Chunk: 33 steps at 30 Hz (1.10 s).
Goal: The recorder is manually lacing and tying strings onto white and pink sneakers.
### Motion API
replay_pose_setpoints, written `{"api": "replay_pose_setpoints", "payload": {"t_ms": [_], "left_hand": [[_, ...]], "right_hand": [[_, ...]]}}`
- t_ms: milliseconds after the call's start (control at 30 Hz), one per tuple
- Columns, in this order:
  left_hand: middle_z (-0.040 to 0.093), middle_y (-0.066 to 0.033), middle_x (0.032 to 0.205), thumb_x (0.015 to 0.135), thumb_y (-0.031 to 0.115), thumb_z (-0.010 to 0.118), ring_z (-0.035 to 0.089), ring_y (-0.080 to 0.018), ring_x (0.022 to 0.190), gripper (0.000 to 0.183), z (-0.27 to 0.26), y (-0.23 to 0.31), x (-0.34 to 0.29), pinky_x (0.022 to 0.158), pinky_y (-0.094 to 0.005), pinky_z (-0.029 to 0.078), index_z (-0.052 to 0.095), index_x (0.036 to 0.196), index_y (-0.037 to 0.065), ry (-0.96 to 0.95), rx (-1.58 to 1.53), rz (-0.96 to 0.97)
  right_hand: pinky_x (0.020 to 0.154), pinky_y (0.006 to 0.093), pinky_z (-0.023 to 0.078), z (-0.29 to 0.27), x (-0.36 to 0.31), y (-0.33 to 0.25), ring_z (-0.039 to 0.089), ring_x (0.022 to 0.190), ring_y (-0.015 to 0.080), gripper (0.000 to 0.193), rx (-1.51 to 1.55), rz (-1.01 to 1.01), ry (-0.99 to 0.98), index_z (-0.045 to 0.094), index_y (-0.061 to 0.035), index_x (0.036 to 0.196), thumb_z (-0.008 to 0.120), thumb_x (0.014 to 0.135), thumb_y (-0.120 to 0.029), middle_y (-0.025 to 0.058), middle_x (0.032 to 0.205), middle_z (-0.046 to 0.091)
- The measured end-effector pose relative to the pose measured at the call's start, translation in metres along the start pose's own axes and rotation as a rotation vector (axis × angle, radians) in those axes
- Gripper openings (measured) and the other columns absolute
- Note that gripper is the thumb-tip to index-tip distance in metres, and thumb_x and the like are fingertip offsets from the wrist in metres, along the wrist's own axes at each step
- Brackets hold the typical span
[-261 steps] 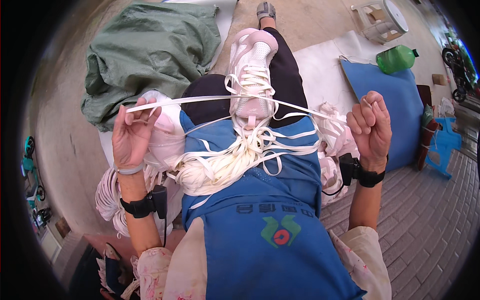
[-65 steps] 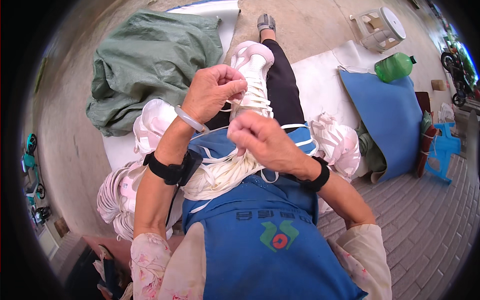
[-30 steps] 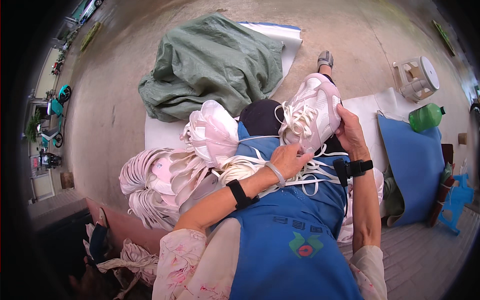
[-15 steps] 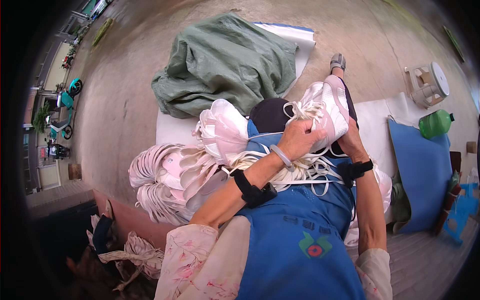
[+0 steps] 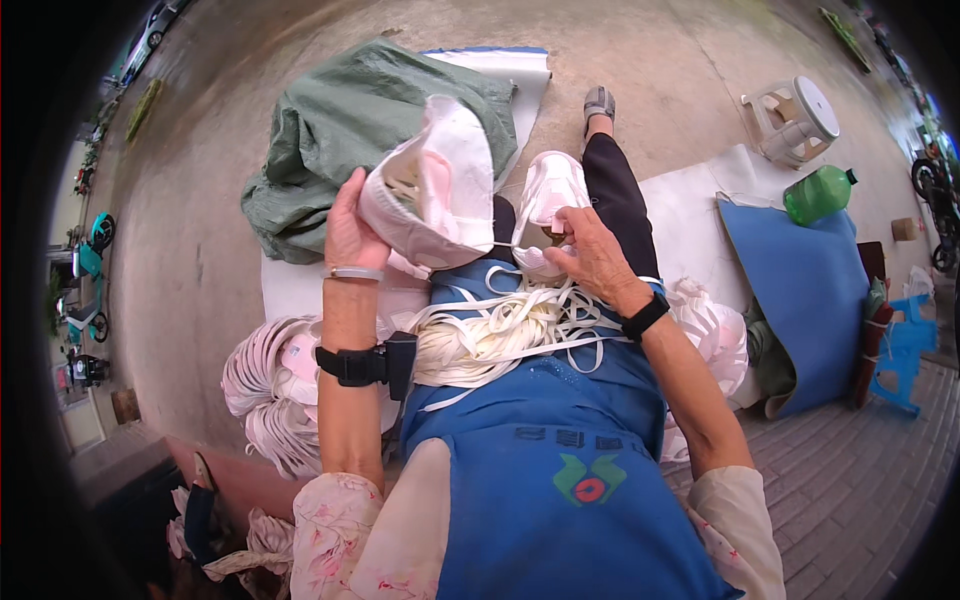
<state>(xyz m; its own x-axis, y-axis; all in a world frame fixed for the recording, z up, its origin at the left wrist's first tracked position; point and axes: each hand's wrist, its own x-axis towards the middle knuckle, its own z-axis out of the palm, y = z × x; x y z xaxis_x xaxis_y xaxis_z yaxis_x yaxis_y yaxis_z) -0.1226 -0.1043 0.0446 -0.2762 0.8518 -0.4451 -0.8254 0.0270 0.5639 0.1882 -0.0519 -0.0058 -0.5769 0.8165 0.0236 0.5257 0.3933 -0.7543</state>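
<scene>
My left hand (image 5: 352, 228) grips the side of a white and pale pink shoe upper (image 5: 468, 180), raised and tilted so its hollow inside shows. Fingers bent, my right hand (image 5: 597, 255) closes on the near part of a second white and pink shoe upper (image 5: 555, 185) lying over my lap. A small brassy-brown bit shows at those fingertips; its kind is unclear. A thin white strand spans the gap between both uppers. Below them, a tangled heap of cream shoelaces (image 5: 500, 335) rests on my blue apron (image 5: 540, 420).
Bundled shoe uppers (image 5: 275, 375) lie at my left, with more uppers (image 5: 712, 325) at my right. Ahead is a green tarp (image 5: 340, 130) over something. A white stool (image 5: 795, 120), green bottle (image 5: 820, 195), blue sheet (image 5: 795, 300) and blue plastic stool (image 5: 900, 345) stand rightward.
The two hands have come apart. My left hand has moved left and up with one upper, turned to show its inside. My right hand is on the other upper. The view has shifted right.
</scene>
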Motion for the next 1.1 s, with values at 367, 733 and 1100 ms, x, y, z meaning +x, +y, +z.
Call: {"api": "replay_pose_setpoints", "payload": {"t_ms": [367, 733, 1100], "left_hand": [[0.057, -0.0150, 0.124, 0.095, 0.031, 0.051, 0.054, -0.0305, 0.115, 0.038, -0.099, 0.018, -0.034, 0.096, -0.0434, 0.044, 0.052, 0.123, 0.005, 0.392, 0.285, 0.012], [0.063, -0.0160, 0.106, 0.087, 0.029, 0.055, 0.054, -0.0388, 0.109, 0.025, -0.061, -0.016, -0.021, 0.098, -0.0565, 0.033, 0.062, 0.098, 0.007, -0.223, 2.484, 0.310], [0.063, -0.0202, 0.076, 0.090, 0.019, 0.051, 0.062, -0.0394, 0.075, 0.017, 0.030, -0.089, 0.020, 0.068, -0.0451, 0.048, 0.056, 0.094, 0.003, -0.460, 1.695, 0.621]], "right_hand": [[0.077, 0.0385, 0.047, 0.016, -0.027, -0.007, 0.056, 0.086, 0.0298, 0.024, -0.316, -0.187, -0.173, 0.055, -0.0038, 0.090, 0.068, 0.073, -0.015, 0.0122, 0.090, 0.054], [0.079, 0.0326, 0.043, 0.025, -0.029, 0.006, 0.054, 0.085, 0.0211, 0.005, -0.570, -0.270, -0.156, 0.060, -0.0087, 0.080, 0.057, 0.077, -0.012, 0.0055, 0.084, 0.055], [0.076, 0.0312, 0.044, 0.032, -0.035, 0.006, 0.052, 0.083, 0.0207, 0.007, -0.564, -0.287, -0.072, 0.058, -0.0069, 0.082, 0.055, 0.078, -0.012, 0.0067, 0.084, 0.054]]}}
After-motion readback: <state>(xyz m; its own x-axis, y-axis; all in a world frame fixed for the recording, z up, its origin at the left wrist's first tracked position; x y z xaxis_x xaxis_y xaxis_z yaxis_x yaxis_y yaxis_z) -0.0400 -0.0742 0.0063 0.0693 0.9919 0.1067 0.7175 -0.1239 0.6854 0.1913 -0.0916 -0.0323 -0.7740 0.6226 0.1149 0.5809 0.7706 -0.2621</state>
